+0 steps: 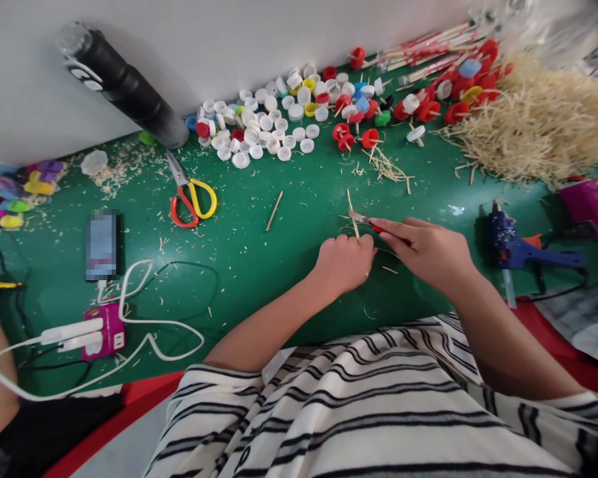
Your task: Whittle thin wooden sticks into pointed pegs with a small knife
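Head view: hands (pixel 345 263) (pixel 426 249) clamped on stick (pixel 355 228) (left) and blade (pixel 361 218) (right), green tabletop (pixel 313 192) separating them from caps (pixel 266 123).

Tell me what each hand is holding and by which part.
The left hand grips a thin wooden stick by its near end; the right hand grips a small red-handled knife by its handle.

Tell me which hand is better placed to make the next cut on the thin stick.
Likely the right hand: it holds the red-handled blade at the thin stick, while the left hand is occupied gripping that stick.
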Available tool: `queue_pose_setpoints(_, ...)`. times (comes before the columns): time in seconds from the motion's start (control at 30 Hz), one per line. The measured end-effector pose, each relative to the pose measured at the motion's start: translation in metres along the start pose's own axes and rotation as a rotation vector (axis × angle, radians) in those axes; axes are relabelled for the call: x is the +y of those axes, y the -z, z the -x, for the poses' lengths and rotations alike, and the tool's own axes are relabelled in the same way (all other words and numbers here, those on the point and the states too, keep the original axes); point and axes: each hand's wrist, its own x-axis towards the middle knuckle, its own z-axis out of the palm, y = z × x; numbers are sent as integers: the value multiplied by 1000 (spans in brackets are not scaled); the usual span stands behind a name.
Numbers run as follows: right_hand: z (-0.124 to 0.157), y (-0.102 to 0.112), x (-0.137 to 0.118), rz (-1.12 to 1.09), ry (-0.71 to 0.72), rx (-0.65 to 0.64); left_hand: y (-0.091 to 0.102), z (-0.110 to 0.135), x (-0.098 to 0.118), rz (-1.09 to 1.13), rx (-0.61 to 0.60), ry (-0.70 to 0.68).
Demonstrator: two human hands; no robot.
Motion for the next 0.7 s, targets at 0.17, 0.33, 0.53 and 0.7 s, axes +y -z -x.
queue_pose_setpoints(0.17, -9, -2, -4, 26, -33, -45, 0, 0, 1, -11, 10, -9)
queue_pose_setpoints(0.33, -22, -5, -4, 75, -19, -49, 2, -1, 1, -5, -14, -6)
queue_pose_setpoints(0.53, -35, -5, -9, 83, -26, -35, 1, -1, 1, 6, -12, 0)
queue_pose_setpoints(0.7, -44, -3, -14, 108, -24, -34, 3, -2, 0, 7, -20, 0)
